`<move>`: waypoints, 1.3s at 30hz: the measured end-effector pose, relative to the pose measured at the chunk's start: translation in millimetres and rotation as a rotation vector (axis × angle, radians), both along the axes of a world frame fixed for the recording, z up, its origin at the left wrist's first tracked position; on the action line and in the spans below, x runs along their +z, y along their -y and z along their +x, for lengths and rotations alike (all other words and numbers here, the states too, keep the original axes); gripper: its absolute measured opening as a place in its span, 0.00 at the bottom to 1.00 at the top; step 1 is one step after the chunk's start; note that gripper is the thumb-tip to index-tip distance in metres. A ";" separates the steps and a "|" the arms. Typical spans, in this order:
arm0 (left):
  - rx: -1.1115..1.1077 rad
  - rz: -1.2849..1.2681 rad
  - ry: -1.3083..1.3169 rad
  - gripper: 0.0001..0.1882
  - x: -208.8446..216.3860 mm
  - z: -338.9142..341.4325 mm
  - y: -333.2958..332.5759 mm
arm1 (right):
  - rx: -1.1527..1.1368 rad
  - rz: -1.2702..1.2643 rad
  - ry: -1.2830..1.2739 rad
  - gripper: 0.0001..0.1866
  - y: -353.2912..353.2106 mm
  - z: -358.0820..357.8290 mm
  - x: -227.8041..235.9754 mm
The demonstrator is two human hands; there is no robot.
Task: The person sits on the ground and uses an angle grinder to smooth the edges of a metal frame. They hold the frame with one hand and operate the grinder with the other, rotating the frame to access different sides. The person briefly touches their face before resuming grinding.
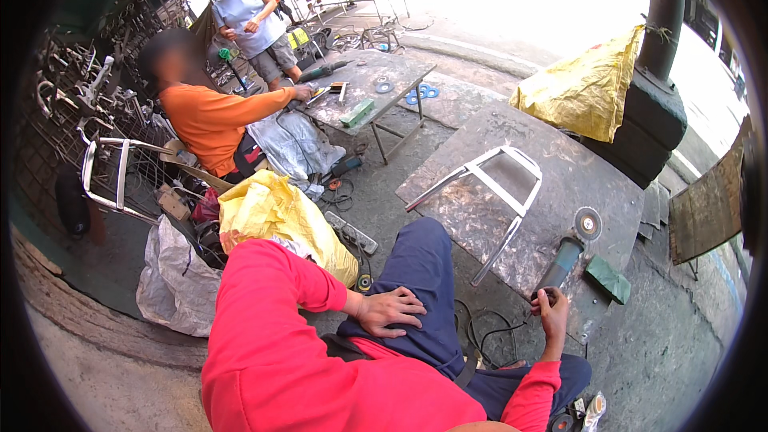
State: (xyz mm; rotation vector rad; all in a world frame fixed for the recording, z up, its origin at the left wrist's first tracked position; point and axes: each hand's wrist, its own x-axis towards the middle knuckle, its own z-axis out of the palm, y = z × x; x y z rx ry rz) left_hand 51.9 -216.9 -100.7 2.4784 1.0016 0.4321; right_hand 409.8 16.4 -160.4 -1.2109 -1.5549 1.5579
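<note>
Right hand grips angle grinder lying on worktop, beside metal frame. Left hand flat on thigh, open. Pre-grind pickup; next, probably lift, align disc to frame.

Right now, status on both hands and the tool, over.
Left hand flat on thigh, empty. Right hand gripping angle grinder on metal table. Welded frame and green block lie beside it.

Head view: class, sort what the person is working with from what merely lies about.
In use: angle grinder gripped by right hand; metal frame on steel table; left hand rests on thigh.
Lying about: green block, yellow sack, power strip.
</note>
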 end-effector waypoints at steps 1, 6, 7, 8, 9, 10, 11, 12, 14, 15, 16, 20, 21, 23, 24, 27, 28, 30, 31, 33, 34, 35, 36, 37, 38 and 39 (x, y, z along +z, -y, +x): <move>0.001 0.003 0.001 0.20 0.0 0.1 0.0 | 0.002 -0.022 -0.006 0.12 0.3 0.0 0.9; 0.004 0.005 0.000 0.20 -0.5 0.1 0.6 | 0.018 -0.016 0.040 0.11 1.4 -0.4 2.0; 0.005 0.005 0.000 0.20 -0.4 -0.1 0.7 | 0.023 -0.024 0.016 0.11 1.3 -1.0 3.0; 0.005 0.008 0.006 0.20 -0.3 -0.1 1.0 | 0.031 -0.025 0.041 0.11 1.6 -1.6 4.6; 0.007 0.006 0.004 0.20 -0.2 -0.2 1.0 | 0.041 -0.033 0.041 0.11 1.9 -2.6 7.5; 0.008 0.007 0.007 0.20 -0.1 -0.1 1.2 | 0.048 -0.061 0.050 0.11 2.8 -3.5 11.5; 0.009 0.006 0.010 0.20 0.3 -0.2 1.3 | 0.080 -0.061 -0.011 0.13 3.8 -4.3 17.2; 0.010 0.006 0.009 0.20 0.6 -0.1 1.3 | 0.108 -0.081 -0.064 0.15 5.5 -5.1 24.6; 0.006 0.007 0.012 0.20 1.0 -0.2 0.9 | 0.162 -0.105 -0.257 0.19 12.4 -5.6 44.8; 0.010 0.003 0.019 0.20 0.8 -0.5 0.9 | 0.186 -0.106 -0.399 0.22 19.1 -3.2 58.7; 0.009 0.007 0.028 0.20 0.8 -1.2 0.0 | 0.199 -0.116 -0.531 0.24 25.3 -0.5 76.1; 0.010 0.023 0.053 0.19 -1.8 -2.0 1.4 | 0.501 0.272 -1.032 0.36 53.1 21.5 175.7; 0.014 0.017 0.046 0.20 -1.8 -3.1 1.5 | 0.655 0.312 -1.188 0.34 60.2 26.9 204.1; 0.009 0.012 0.049 0.21 -2.6 -3.7 2.3 | 0.884 0.550 -1.157 0.45 75.7 48.6 263.4; 0.007 0.014 0.052 0.20 -3.0 -4.0 2.6 | 1.037 0.649 -0.969 0.41 83.5 65.7 296.9; 0.009 0.014 0.040 0.20 -4.0 -3.5 2.8 | 0.983 0.894 -0.946 0.34 119.3 69.8 326.3; 0.009 0.015 0.043 0.20 -4.0 -3.3 2.8 | 0.927 0.938 -0.947 0.33 127.8 68.9 330.5; 0.010 0.019 0.053 0.20 -4.4 -2.3 3.1 | 0.811 1.041 -0.927 0.32 138.3 65.0 332.6; 0.014 0.020 0.052 0.20 -4.3 -1.9 3.3 | 0.787 1.071 -0.914 0.32 138.7 62.1 331.7; 0.015 0.018 0.058 0.20 -3.5 -1.9 3.6 | 0.749 1.122 -0.897 0.32 136.3 57.2 331.1; 0.018 0.016 0.048 0.20 -2.9 -2.0 4.2 | 0.737 1.135 -0.894 0.32 136.7 55.3 331.2; 0.018 0.014 0.041 0.20 -2.3 -2.2 4.0 | 0.728 1.146 -0.894 0.32 136.6 54.3 332.0; 0.016 0.014 0.036 0.20 -1.9 -2.1 4.1 | 0.720 1.154 -0.891 0.32 136.9 53.3 332.3; 0.018 0.010 0.031 0.20 -1.5 -2.4 3.9 | 0.713 1.163 -0.891 0.32 137.4 53.2 333.2; 0.018 0.007 0.030 0.20 -1.3 -2.2 4.0 | 0.706 1.170 -0.889 0.32 138.3 52.8 333.4; 0.014 0.006 0.031 0.20 -1.5 -1.9 3.9 | 0.700 1.176 -0.886 0.33 139.2 52.5 333.3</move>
